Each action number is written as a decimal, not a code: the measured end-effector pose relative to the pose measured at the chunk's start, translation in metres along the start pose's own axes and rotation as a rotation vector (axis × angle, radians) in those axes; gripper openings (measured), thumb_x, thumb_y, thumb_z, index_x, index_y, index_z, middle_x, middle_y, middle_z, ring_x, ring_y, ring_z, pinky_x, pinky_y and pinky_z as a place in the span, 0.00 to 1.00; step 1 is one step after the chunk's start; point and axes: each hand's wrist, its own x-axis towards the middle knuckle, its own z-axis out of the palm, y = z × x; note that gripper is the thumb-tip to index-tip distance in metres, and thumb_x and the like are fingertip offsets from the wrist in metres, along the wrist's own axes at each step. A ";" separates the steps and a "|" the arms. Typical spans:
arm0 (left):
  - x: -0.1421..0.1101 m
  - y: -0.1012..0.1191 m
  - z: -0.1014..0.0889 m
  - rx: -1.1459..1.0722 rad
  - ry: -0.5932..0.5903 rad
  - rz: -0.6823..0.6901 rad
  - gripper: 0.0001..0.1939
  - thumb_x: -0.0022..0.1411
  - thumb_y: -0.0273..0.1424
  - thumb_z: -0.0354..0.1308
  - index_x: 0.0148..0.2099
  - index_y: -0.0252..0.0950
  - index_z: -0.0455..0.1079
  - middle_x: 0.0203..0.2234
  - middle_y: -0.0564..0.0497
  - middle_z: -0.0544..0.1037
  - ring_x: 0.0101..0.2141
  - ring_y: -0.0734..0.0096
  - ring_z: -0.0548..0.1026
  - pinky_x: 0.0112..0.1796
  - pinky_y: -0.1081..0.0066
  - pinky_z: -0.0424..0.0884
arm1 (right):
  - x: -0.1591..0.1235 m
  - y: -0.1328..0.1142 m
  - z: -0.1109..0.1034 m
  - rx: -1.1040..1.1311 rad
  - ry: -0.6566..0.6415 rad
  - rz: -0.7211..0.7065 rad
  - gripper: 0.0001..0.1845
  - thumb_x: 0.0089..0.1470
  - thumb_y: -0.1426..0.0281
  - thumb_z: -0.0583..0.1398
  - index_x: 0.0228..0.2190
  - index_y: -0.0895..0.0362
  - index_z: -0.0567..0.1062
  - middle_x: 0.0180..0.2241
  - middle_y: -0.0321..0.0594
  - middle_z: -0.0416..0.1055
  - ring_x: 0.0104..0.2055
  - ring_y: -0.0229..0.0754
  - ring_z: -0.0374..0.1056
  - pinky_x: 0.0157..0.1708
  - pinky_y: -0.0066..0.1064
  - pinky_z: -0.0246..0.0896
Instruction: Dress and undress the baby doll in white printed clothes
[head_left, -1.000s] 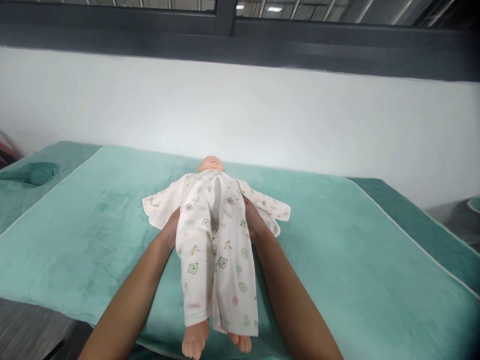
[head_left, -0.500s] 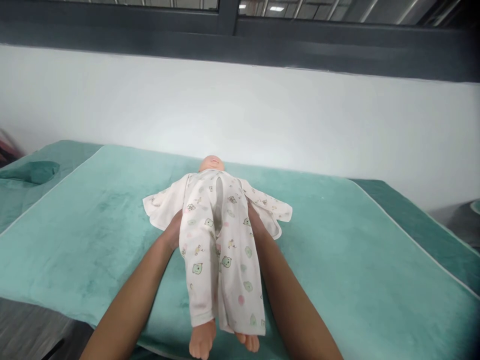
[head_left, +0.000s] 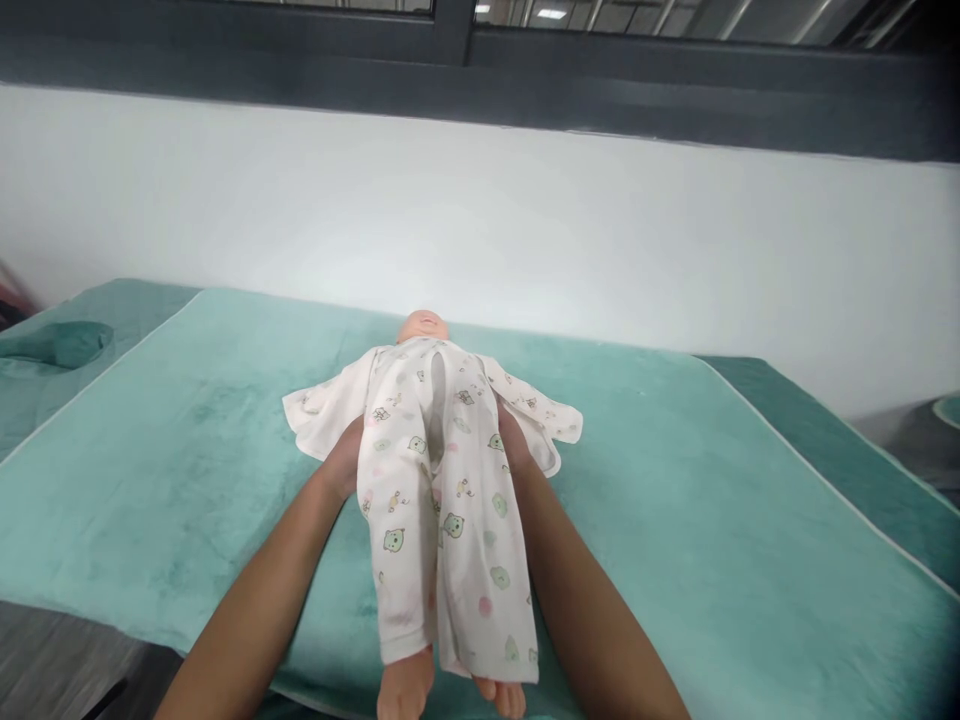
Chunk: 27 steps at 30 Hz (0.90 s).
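A baby doll (head_left: 423, 325) lies on its back with its head toward the wall and its feet toward me. It wears a white printed top (head_left: 330, 402) with the sleeves spread to both sides, and white printed trousers (head_left: 401, 500) cover its legs. My left hand (head_left: 348, 455) reaches in at the left side of the trousers, beside the doll's hip. On the other side, my right hand (head_left: 512, 440) does the same. Cloth hides the fingers of both hands, so their grip does not show. The doll's bare feet (head_left: 406, 685) stick out below the trouser cuffs.
A green padded mat (head_left: 675, 520) lies under the doll, with darker green bands at its sides. Behind it rises a white wall (head_left: 480, 220) below a dark window frame (head_left: 300, 75). A dark green rounded item (head_left: 67, 343) sits at the far left.
The right trouser leg and its cuff have shifted slightly toward me and to the right. Both hands stay at the doll's hips.
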 end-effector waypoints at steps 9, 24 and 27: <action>0.015 -0.018 0.006 -0.424 0.060 -0.109 0.19 0.49 0.31 0.70 0.45 0.33 0.78 0.36 0.44 0.83 0.38 0.56 0.80 0.41 0.62 0.77 | -0.002 -0.004 0.000 -0.053 -0.105 -0.035 0.31 0.42 0.50 0.67 0.46 0.54 0.80 0.52 0.48 0.77 0.69 0.58 0.54 0.69 0.48 0.48; 0.019 -0.026 0.003 -0.504 -0.004 -0.145 0.21 0.54 0.37 0.67 0.50 0.34 0.78 0.40 0.44 0.84 0.46 0.49 0.80 0.48 0.58 0.76 | 0.012 0.025 -0.010 -0.164 -0.226 -0.246 0.29 0.47 0.52 0.68 0.49 0.52 0.80 0.61 0.45 0.69 0.69 0.61 0.54 0.67 0.50 0.53; 0.017 -0.023 0.004 -0.448 0.014 -0.105 0.27 0.48 0.31 0.71 0.52 0.33 0.76 0.41 0.43 0.84 0.46 0.48 0.79 0.48 0.56 0.75 | 0.013 0.022 -0.009 -0.179 -0.217 -0.231 0.25 0.47 0.53 0.68 0.45 0.51 0.82 0.53 0.44 0.76 0.65 0.63 0.61 0.63 0.53 0.58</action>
